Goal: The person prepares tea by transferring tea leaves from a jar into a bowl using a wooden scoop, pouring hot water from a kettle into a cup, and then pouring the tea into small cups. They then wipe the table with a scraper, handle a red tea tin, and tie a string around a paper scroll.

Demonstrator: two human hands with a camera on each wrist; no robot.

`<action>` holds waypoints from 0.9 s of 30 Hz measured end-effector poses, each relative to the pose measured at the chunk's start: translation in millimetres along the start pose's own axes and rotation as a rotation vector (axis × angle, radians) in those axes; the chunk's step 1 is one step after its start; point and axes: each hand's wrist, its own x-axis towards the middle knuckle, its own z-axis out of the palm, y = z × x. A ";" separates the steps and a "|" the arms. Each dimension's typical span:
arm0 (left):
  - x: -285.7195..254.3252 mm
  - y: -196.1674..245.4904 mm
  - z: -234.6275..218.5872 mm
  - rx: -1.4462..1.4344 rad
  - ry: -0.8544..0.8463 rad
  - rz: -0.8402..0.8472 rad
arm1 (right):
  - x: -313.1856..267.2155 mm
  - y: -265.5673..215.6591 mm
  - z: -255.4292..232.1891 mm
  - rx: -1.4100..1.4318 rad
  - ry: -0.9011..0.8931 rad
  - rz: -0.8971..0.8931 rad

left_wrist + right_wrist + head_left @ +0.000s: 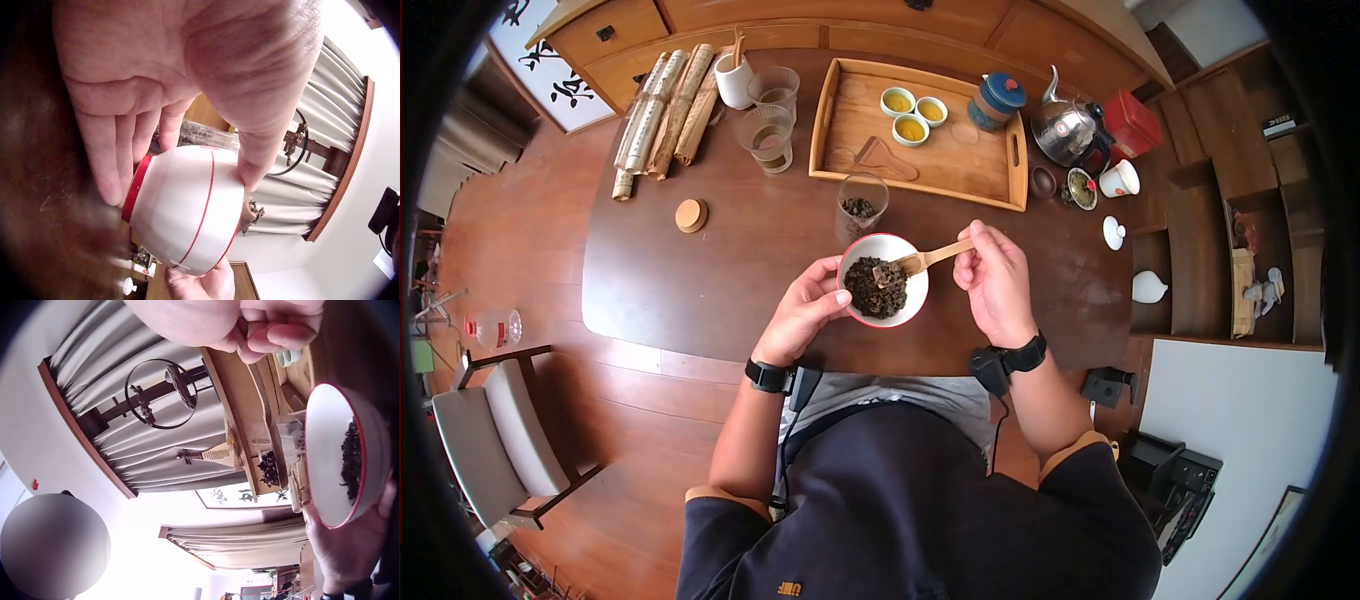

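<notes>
Clearly, from the head view, we see the left hand (803, 308) gripping a white bowl (916, 292) above the worktop (710, 270), its thumb at the red rim and dark leaves (868, 297) inside. The fingers of the right hand (1000, 282) pinch the handle of a wooden scoop (948, 252), whose head lies over the bowl's opening. Just beyond the bowl stands a clear cup (863, 190) with more leaves, and farther back a wooden tray (975, 172) bears three small cups (910, 129) of yellow liquid.

In the left wrist view we get what the head view hides: red lines around the bowl's outer wall and a red foot near the left fingertips; the leaves are out of sight.

From the right wrist view we see the scoop side-on, leaves heaped at its end.
</notes>
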 end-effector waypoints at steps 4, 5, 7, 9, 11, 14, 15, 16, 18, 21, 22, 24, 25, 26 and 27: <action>-0.4 -0.3 -1.7 -0.011 -0.009 0.006 | 11.5 -24.4 14.8 0.006 0.003 -0.044; -0.5 -0.7 -2.3 -0.013 -0.007 0.005 | 15.4 -30.6 19.7 0.003 0.006 -0.058; -0.6 -2.2 -3.7 -0.016 -0.001 0.006 | 24.2 -40.0 27.7 -0.007 0.016 -0.080; -0.9 -2.1 -3.6 -0.013 -0.010 0.017 | 34.2 -44.7 35.3 -0.002 0.032 -0.107; -1.5 -2.4 -4.4 0.000 -0.017 0.025 | 42.3 -48.2 41.0 -0.016 0.025 -0.128; -2.3 -2.8 -5.9 0.021 -0.029 0.029 | 51.7 -46.0 46.8 -0.088 0.024 -0.200; -2.6 -1.9 -5.6 0.019 -0.034 0.028 | 52.6 -45.3 48.8 -0.130 0.023 -0.229; -2.7 -0.8 -5.0 0.017 -0.040 0.026 | 52.9 -44.3 51.0 -0.172 0.022 -0.258; -3.2 1.8 -1.6 -0.008 -0.035 0.038 | 51.5 -41.9 54.5 -0.301 0.008 -0.360; -2.5 0.7 -3.3 -0.004 -0.041 0.033 | 41.0 -37.8 58.9 -0.590 -0.044 -0.597; -2.3 0.2 -4.4 0.006 -0.046 0.027 | 34.2 -37.1 61.4 -0.704 -0.070 -0.687; -2.4 0.7 -4.3 0.010 -0.035 0.022 | 27.9 -40.2 66.9 -0.867 -0.154 -0.865; -2.4 0.7 -3.7 0.014 -0.031 0.017 | 25.4 -43.2 69.1 -0.916 -0.212 -0.952; -2.3 0.4 -3.4 0.004 -0.031 0.020 | 23.8 -44.0 69.9 -0.964 -0.271 -1.040; -2.2 0.2 -3.2 -0.006 -0.030 0.022 | 24.2 -41.5 69.5 -0.936 -0.288 -1.051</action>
